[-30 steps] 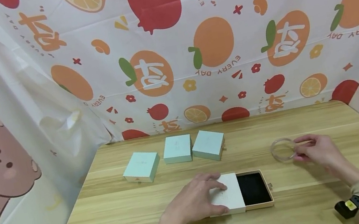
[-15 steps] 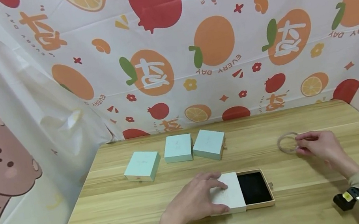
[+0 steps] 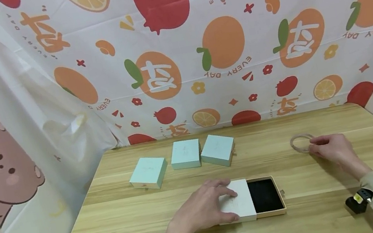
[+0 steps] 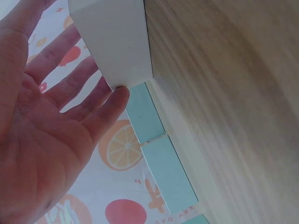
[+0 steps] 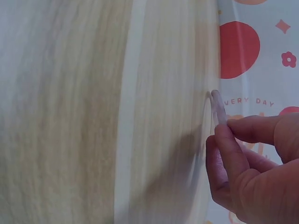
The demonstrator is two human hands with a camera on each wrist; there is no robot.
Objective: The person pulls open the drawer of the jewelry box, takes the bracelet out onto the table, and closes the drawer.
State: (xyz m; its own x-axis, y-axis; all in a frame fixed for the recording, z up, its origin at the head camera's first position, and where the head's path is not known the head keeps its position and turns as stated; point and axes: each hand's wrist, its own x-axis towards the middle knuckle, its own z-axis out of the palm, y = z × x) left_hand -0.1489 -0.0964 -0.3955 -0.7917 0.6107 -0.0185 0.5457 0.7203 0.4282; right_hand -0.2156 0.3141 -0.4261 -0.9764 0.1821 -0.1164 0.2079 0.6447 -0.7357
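My right hand [image 3: 334,150] pinches a pale, translucent bangle [image 3: 293,144] by its near right edge, over the right side of the table. In the right wrist view the bangle [image 5: 218,108] shows edge-on between thumb and fingers. My left hand [image 3: 203,209] grips the white sleeve [image 3: 242,202] of a small drawer-style gift box, thumb at its near side and fingers over the top. The box's drawer [image 3: 265,195], lined in black, sticks out halfway to the right and has a small pull tab. Seen from the left wrist, a fingertip touches the white sleeve's [image 4: 114,42] corner.
Three closed mint-green boxes stand toward the back: a left one [image 3: 148,172], a middle one [image 3: 185,154] and a right one [image 3: 217,149]. Behind the wooden table [image 3: 116,229] hangs a fruit-print curtain [image 3: 186,74].
My right hand has carried the bangle slightly right and toward the back, turning it a little. The left hand and the white box have stayed in place.
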